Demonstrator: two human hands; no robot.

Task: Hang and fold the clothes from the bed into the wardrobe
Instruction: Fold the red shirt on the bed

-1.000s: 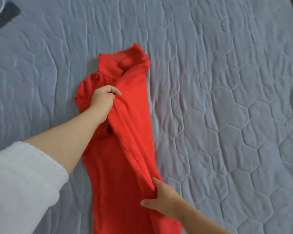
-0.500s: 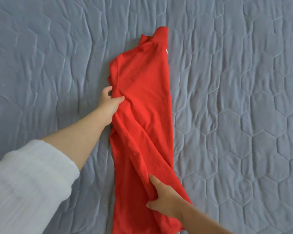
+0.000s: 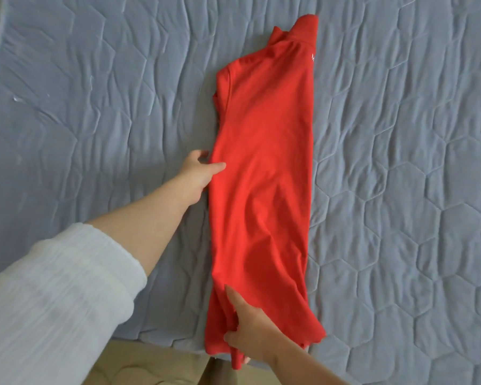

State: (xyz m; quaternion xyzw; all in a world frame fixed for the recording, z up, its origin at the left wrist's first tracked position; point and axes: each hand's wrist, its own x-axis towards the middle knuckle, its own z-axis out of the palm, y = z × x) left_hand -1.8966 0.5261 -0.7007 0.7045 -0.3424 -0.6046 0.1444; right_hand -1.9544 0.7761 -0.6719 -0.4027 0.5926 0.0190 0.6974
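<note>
A white sleeve (image 3: 47,295) covers the upper part of the left arm, which reaches forward across the grey quilted bed (image 3: 400,190). The left hand (image 3: 199,172) lies at the left edge of the red garment (image 3: 261,176), thumb on top of the cloth and fingers beside it, pinching that edge. The garment lies flat on the bed, folded into a long narrow strip, collar farthest away. The right hand (image 3: 250,329) grips the bunched lower hem near the bed's edge.
</note>
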